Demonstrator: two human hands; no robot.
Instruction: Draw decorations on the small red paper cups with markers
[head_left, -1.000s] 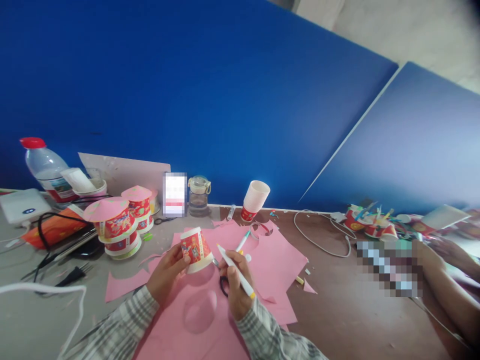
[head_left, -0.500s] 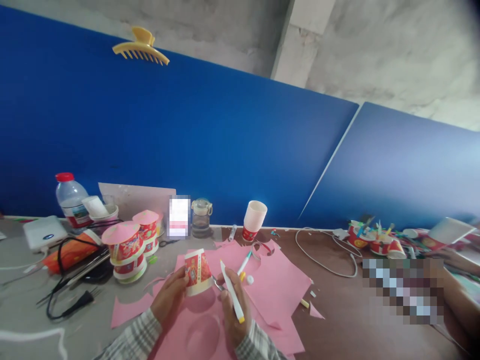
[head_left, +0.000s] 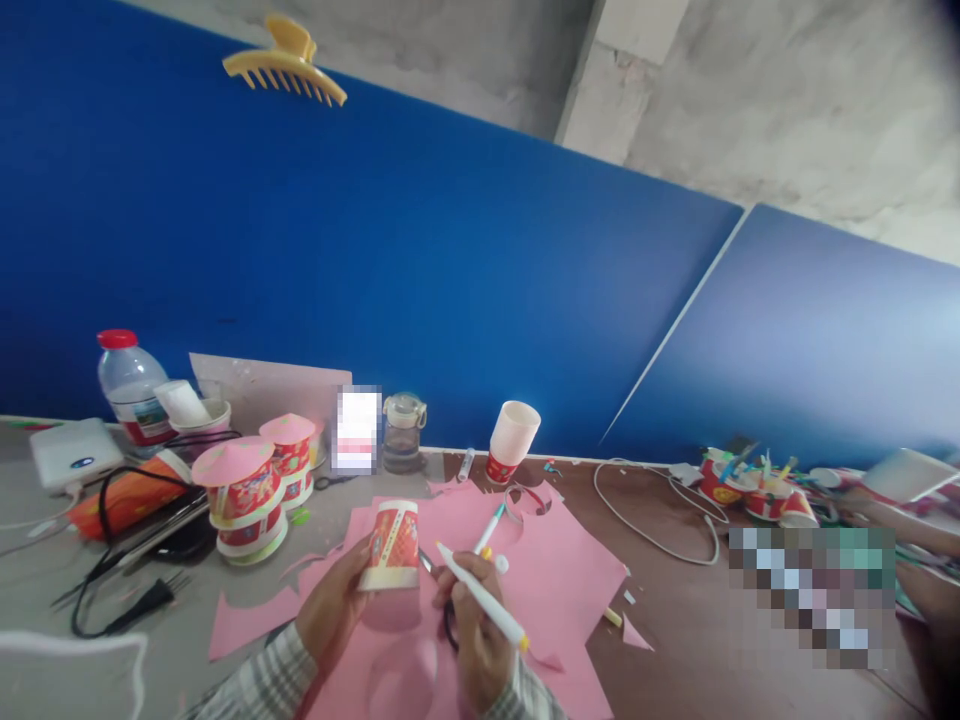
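My left hand (head_left: pixel 337 600) is closed round the side of a red and white printed paper cup (head_left: pixel 395 545), held with its narrow end up. My right hand (head_left: pixel 480 610) is closed on a white marker (head_left: pixel 487 607) with a yellow end; the marker slants, its tip toward the cup. A pair of scissors (head_left: pixel 427 563) also sits in the right hand, its blades near the cup and the handle partly hidden by the fingers. Beneath both hands lie pink paper sheets (head_left: pixel 555 590) with round pieces cut out of one edge.
Cup lanterns with pink cone tops (head_left: pixel 238 490) stand at the left, near a black plug (head_left: pixel 146 605) and cable. Stacked paper cups (head_left: pixel 514 440) and a glass jar (head_left: pixel 403 432) stand at the back. A white cable (head_left: pixel 645 550) lies right of the paper; another person's arm (head_left: pixel 930 610) is at far right.
The cup has turned in my left hand and now stands straighter. My right hand has moved slightly right, and the marker lies at a flatter slant. The camera view has shifted a little.
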